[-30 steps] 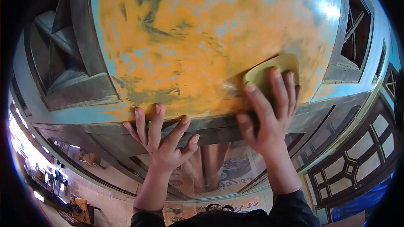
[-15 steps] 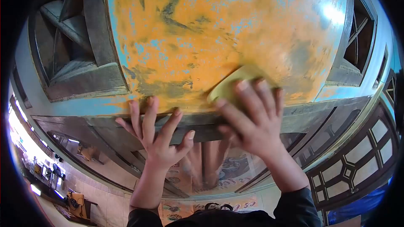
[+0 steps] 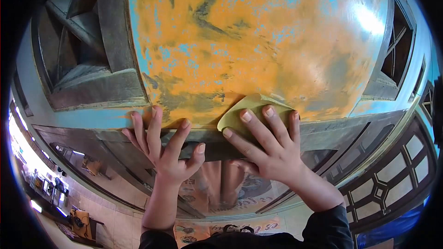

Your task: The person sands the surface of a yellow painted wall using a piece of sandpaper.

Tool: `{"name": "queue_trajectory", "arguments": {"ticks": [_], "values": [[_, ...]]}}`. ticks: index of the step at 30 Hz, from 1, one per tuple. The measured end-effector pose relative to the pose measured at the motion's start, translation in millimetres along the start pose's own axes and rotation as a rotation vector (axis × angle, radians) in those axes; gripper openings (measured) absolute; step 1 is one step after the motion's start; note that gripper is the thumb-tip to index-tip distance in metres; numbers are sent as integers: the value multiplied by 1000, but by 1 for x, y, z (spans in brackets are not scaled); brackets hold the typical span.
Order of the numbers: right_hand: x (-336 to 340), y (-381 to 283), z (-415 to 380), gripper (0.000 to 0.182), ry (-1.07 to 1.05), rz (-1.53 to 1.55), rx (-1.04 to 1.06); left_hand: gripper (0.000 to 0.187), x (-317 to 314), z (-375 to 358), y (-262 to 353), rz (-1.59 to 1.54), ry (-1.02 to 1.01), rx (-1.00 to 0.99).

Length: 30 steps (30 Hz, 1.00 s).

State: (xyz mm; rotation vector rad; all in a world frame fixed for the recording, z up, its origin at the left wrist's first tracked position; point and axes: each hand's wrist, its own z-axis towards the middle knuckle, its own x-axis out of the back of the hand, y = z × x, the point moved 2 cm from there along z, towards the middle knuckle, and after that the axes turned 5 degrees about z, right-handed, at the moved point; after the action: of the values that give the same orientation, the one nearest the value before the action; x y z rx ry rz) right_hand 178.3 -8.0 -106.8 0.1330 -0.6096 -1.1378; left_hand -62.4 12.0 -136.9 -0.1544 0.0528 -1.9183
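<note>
My right hand (image 3: 277,154) presses a yellow-green sheet of sandpaper (image 3: 254,103) against the lower edge of a painted panel (image 3: 194,76). Its fingers lie spread over the sheet, and one edge of the paper lifts slightly away. The panel is patchy orange, with light blue flecks and dark worn spots. To the left, my left hand (image 3: 168,154) rests with fingers apart on the dark ledge (image 3: 212,134) under the panel, holding nothing.
Dark wooden frames with crossed bars, a left lattice (image 3: 76,60) and a right lattice (image 3: 397,41), flank the panel. Glass below the ledge shows reflections and a printed banner (image 3: 240,193). A paned door (image 3: 392,184) and blue sheeting (image 3: 392,228) stand at lower right.
My right hand has moved down and slightly left with the sandpaper, from the panel's face to its lower edge. My left hand stays nearly in place, and the view has shifted slightly.
</note>
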Motion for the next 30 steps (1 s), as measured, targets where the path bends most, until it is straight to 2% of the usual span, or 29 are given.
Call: {"name": "queue_trajectory", "arguments": {"ticks": [2,4,6,8,9,12,13,16,17,20,22,24,25,28,29,30], "values": [[0,17,0,53,34,-55,62,47,2,1,-1,44,-13,-52],[26,35,7,50,99,4,-220,48,1,0,-3,27,-5,-68],[19,24,3,50,131,29,-208,48,1,-2,-4,23,3,-66],[4,4,-10,52,37,-31,81,49,2,-1,-4,14,-4,-71],[3,5,-13,53,12,-71,110,46,0,-2,-5,-3,3,-48],[22,39,-6,53,88,-38,-187,41,-3,-6,-7,-40,18,-7],[26,48,-5,52,202,24,-306,41,-3,-5,-7,-42,20,-6],[6,11,-8,51,103,3,-163,41,-2,-5,-5,-43,23,9],[2,-1,-12,49,23,-50,-16,41,-2,-5,-5,-47,24,8],[7,22,-13,49,68,-42,-94,42,-3,-6,-6,-53,35,-6],[18,39,-12,51,160,7,-285,42,-3,-5,-6,-56,22,-2],[9,19,-11,51,134,48,-230,43,-1,-5,-5,-47,14,7],[2,5,-14,50,75,-8,-103,43,-1,-5,-5,-46,11,5],[-3,14,-18,50,111,-57,-43,44,-1,-5,-5,-47,10,-1],[4,24,-18,50,116,-19,-196,44,-1,-6,-6,-45,11,-2],[7,24,-15,50,164,1,-264,44,-1,-6,-6,-49,12,3]]}}
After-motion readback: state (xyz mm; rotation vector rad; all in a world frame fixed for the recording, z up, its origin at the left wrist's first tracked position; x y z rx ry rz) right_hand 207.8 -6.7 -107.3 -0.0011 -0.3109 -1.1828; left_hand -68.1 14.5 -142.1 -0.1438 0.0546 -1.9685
